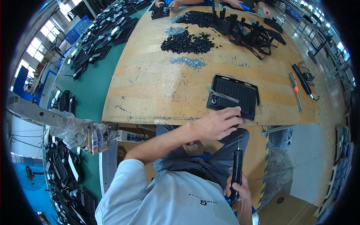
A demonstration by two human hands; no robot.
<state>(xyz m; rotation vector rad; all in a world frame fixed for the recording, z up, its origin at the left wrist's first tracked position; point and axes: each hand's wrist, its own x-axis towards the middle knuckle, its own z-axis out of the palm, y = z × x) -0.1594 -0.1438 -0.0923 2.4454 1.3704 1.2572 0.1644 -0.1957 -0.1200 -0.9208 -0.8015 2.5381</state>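
Note:
A black ribbed housing [234, 90] lies slightly turned on the wooden table, close to its front edge. Several thin wires [223, 95] cross its top beside a small round fitting. My left hand [220, 123] reaches over to the housing's near edge, its fingers curled against the rim; the thumb is mostly hidden. Below the table edge, over my lap, my right hand [240, 187] is wrapped round a black electric screwdriver [236, 168]. The screwdriver stands nearly upright in the picture, its thin bit pointing toward the table and apart from the housing.
Piles of black parts [187, 42] and silver screws [188, 62] lie farther back, with black brackets [251, 33] behind right. An orange-handled screwdriver [294, 86] and another black electric screwdriver [301, 78] lie right. A green bench [95, 73] holds housings. Co-workers' hands [174, 5] show at the far edge.

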